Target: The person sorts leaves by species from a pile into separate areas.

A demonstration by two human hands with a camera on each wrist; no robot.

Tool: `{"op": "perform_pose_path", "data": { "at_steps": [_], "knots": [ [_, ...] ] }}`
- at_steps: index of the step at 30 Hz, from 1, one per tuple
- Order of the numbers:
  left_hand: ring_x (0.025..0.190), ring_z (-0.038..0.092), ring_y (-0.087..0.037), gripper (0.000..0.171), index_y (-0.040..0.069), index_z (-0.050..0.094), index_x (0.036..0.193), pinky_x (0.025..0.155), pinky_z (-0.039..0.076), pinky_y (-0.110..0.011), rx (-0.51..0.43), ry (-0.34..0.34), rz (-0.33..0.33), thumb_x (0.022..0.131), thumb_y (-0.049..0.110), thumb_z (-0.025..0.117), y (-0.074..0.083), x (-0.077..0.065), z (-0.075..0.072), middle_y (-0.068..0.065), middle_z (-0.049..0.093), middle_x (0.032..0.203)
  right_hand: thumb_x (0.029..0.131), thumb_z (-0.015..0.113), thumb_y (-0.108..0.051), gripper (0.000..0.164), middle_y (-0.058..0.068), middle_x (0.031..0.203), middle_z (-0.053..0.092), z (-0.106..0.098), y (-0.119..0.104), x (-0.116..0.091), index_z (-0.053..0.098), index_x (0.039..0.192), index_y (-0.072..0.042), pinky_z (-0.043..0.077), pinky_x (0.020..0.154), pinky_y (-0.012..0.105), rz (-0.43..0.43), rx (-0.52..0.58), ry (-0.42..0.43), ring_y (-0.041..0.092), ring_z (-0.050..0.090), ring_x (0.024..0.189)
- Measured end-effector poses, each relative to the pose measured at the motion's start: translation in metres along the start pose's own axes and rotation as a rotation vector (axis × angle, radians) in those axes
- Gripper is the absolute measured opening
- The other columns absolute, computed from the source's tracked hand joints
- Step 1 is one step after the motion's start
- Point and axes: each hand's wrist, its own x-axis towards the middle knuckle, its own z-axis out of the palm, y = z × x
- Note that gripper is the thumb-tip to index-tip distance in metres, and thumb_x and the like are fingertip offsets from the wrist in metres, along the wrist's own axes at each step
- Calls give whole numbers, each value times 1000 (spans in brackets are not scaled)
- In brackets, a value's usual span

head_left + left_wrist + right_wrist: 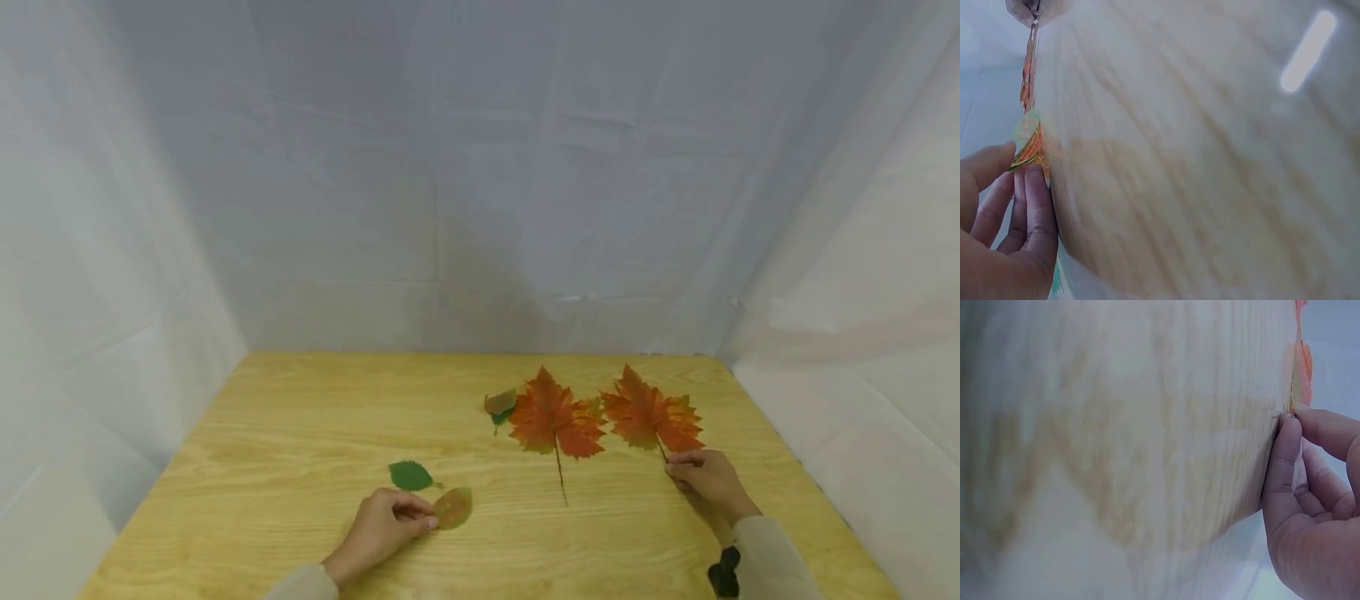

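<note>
My left hand [386,527] pinches the edge of a small orange-green leaf [454,508] low over the table. In the left wrist view that leaf [1030,147] shows between thumb and fingertips. Just behind it lies a plain green leaf [410,476] with a short stem. At the right, my right hand [708,482] pinches the stem of a red-orange maple leaf [651,414], whose blade spreads away from me. A second maple leaf [556,417] lies to its left, stem toward me. Thumb and forefinger of the right hand [1316,481] meet at the stem in the right wrist view.
Left of the maple leaves, a small brownish leaf [501,402] overlaps a dark green leaf [501,417]. The wooden table [300,433] has white sheeting [465,208] behind it and on both sides. A black object [724,572] is at the right sleeve.
</note>
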Motion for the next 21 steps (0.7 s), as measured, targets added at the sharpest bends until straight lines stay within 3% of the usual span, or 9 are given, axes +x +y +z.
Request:
{"op": "perform_pose_path", "data": {
  "at_steps": [6,10,13,16,21],
  "knots": [
    [73,62,-11,22,2,73,93,64,53,-19,5,-10,12,81,20,77,0,0,0,-2,69,85,92,65,-17,35,14,99,69,0,-2,-3,64,112,11,56,69,30,14,-31,7,17,66,81],
    [73,62,-11,22,2,73,93,65,53,-19,8,-15,14,81,21,77,-1,1,0,-2,69,85,94,63,-18,35,18,103,68,1,-11,-8,64,115,9,54,69,29,-29,-82,95,20,64,86],
    [73,62,-12,23,2,73,93,64,53,-20,-5,-16,-2,81,21,77,0,0,0,-1,69,85,95,62,-24,41,20,111,65,7,-26,-8,61,121,7,53,74,28,-91,-53,149,18,62,91],
    [74,62,-13,23,2,73,93,65,53,-20,-13,-17,-14,81,21,77,0,0,0,-1,69,85,94,63,-32,49,20,119,62,19,-47,-3,59,127,3,53,82,34,-158,21,140,17,61,97],
    [74,62,-13,22,2,73,93,65,53,-20,-17,-15,-18,81,20,77,-1,1,0,-1,69,85,93,65,-26,41,17,121,62,56,-85,14,61,126,-1,53,84,45,-242,111,98,29,61,103]
  ]
}}
